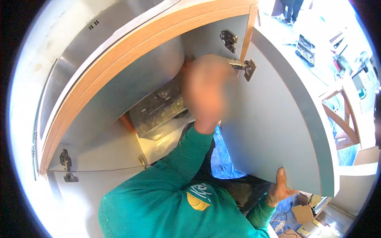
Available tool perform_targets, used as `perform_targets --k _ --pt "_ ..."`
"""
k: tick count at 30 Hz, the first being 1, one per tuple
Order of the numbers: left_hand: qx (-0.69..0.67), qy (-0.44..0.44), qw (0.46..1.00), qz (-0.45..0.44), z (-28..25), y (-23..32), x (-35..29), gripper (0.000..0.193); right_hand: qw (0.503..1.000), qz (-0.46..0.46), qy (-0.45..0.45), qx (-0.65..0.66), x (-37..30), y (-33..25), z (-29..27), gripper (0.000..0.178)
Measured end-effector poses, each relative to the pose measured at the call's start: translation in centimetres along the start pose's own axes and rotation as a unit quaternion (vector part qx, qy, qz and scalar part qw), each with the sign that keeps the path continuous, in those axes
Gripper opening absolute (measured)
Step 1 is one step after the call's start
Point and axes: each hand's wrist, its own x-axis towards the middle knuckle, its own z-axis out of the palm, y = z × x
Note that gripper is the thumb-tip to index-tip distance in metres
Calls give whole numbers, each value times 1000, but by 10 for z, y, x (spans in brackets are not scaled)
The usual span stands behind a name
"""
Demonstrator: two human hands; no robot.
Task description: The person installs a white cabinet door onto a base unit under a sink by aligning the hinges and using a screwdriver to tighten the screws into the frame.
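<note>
My left hand (pixel 209 89) reaches up inside a pale grey cabinet, beside the metal hinge arm (pixel 249 70) of its right-hand door. A blur covers the fingers, so their pose and anything they hold are hidden. The grey cabinet door (pixel 274 119) stands swung open on the right. On its lower edge is my right hand (pixel 279 189), the thumb up against the inner face and the other fingers bent under the edge. A second hinge part (pixel 229 41) is fixed to the cabinet's side wall, close to the door hinge.
A dark case with a clear lid (pixel 158 109) lies inside the cabinet, below the wooden front rail (pixel 131 51). Another hinged door (pixel 115 190) is at left. Rightward are a wooden frame (pixel 347 115), an open tool case (pixel 305 49), cardboard (pixel 303 214) and another person's legs (pixel 291 8).
</note>
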Motion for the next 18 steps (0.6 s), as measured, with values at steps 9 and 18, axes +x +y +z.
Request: perform_targets --k 9,18 --pt "-35 45 998 4 31 20 5 29 999 -31 -5 18 2 -15 -1 31" --pt "-69 38 997 -15 34 23 19 29 998 -58 -25 -5 4 -30 1 37"
